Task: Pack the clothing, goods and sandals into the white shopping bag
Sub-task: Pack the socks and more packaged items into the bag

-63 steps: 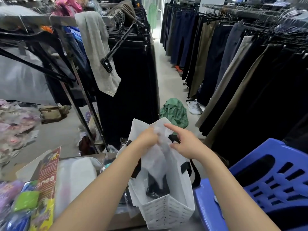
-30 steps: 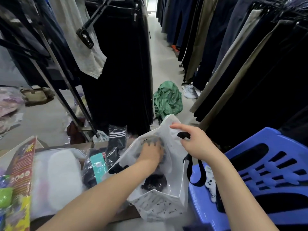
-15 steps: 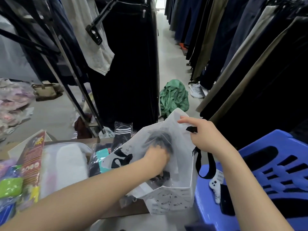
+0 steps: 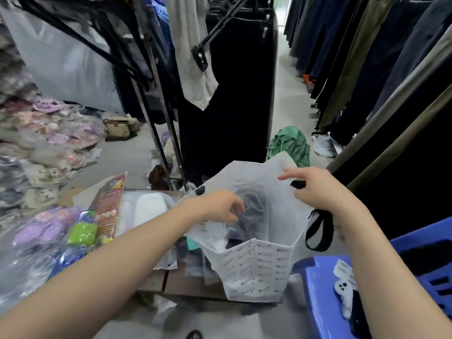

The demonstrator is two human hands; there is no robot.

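White shopping bag (image 4: 259, 265): centre of the frame, standing upright with its mouth open; the near folded side faces the camera, and its base sits at the edge of a low brown surface (image 4: 193, 285).
Far left: heaps of plastic-wrapped goods (image 4: 44, 148) fill the left edge of the frame, from the floor up.
Lower left: packaged items (image 4: 80, 231), green and purple, lie beside a red printed card (image 4: 107, 209) and a clear pack with white contents (image 4: 144, 209); all are outside the bag.
Left hand (image 4: 220, 206): over the bag's left rim, fingers loosely curled and apart, gripping nothing; the fingertips hover just above the dark clothing (image 4: 252, 214) inside.
Bag contents: dark fabric low in the bag, with a pale piece beside it; further detail is too blurred to tell.
Right hand (image 4: 315, 189): at the bag's right rim, thumb and fingers pinched on the white edge by the black handle (image 4: 318, 228), holding that side up; the index finger points left across the mouth.
Open room: bare grey floor (image 4: 286, 94) runs up the aisle behind the bag, between a rack of black garments (image 4: 232, 94) and hanging trousers (image 4: 367, 69) on the right; a green cloth (image 4: 288, 143) lies in it.
Lower right: blue plastic chair (image 4: 322, 289) just beside the bag, with a small white object (image 4: 343, 297) on its seat.
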